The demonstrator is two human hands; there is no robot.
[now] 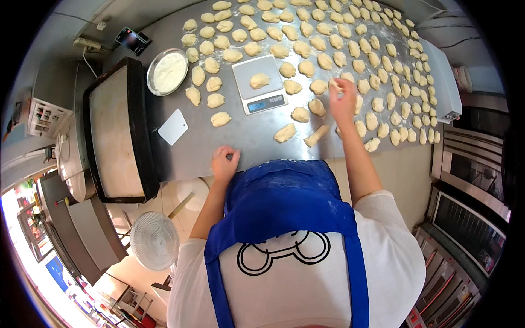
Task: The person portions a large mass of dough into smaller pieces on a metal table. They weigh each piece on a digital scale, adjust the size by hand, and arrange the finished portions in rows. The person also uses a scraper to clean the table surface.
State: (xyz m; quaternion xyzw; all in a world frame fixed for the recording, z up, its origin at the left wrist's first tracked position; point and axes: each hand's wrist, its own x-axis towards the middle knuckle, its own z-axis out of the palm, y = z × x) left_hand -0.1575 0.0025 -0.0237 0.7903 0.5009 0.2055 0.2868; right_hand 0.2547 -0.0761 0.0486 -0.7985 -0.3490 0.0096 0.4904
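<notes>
My right hand [343, 102] reaches over the steel table [250, 133], its fingertips closed on a small dough piece [335, 85] among many others. Near the table's front edge rests my left hand [225, 162], fingers curled, with nothing visible in it. Between the hands, farther back, a digital kitchen scale [264, 84] carries one dough piece [260, 80] on its platform; its display is lit. Closer to me lie an elongated dough piece [316, 135] and a rounder dough piece [285, 133]. A white plastic dough scraper [173, 127] lies left of the scale.
A metal bowl of flour [167, 72] stands at the back left, near a propped phone [133, 41]. The large dark-rimmed baking tray [115, 131] borders the left side. Below it is a fan [155, 240]. Rows of dough pieces [302, 48] cover the table's back and right.
</notes>
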